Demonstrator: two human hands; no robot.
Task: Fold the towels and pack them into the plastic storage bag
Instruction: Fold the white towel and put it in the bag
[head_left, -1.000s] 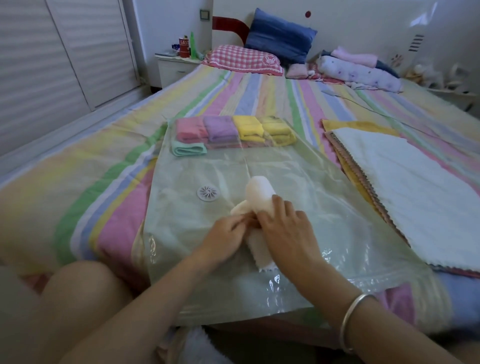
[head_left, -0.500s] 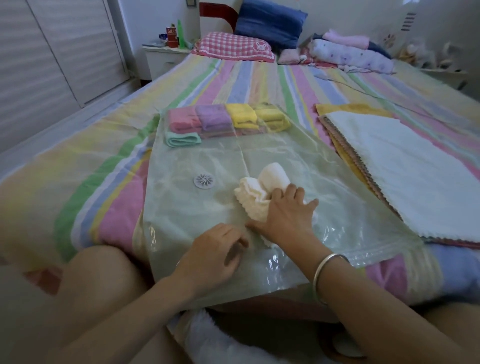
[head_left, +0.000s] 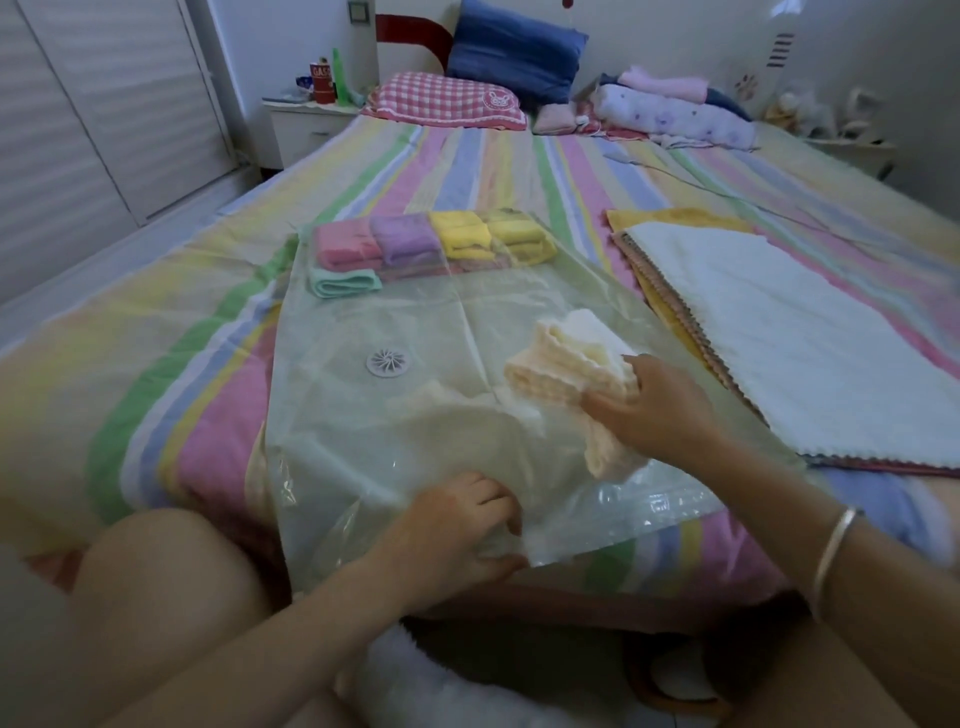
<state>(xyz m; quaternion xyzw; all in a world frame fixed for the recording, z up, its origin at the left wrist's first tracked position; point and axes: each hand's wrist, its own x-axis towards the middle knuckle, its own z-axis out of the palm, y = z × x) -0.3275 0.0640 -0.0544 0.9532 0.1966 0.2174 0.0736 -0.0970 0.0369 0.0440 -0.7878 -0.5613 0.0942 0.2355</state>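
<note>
Cream towel (head_left: 571, 356) loosely folded, bunched, clamped in right hand (head_left: 660, 410) fingers; left hand (head_left: 452, 530) fingers pinch clear plastic bag (head_left: 363, 447) mouth.

The striped bed (head_left: 467, 171) carries the plastic bag (head_left: 332, 415), a towel stack (head_left: 805, 332) and a checked pillow (head_left: 441, 101).

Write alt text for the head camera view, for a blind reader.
A person's right hand holds a folded cream towel over a plastic storage bag on a striped bed, while the left hand grips the bag's near edge. Folded coloured towels sit at the bag's far end; flat towels are stacked to its right.
</note>
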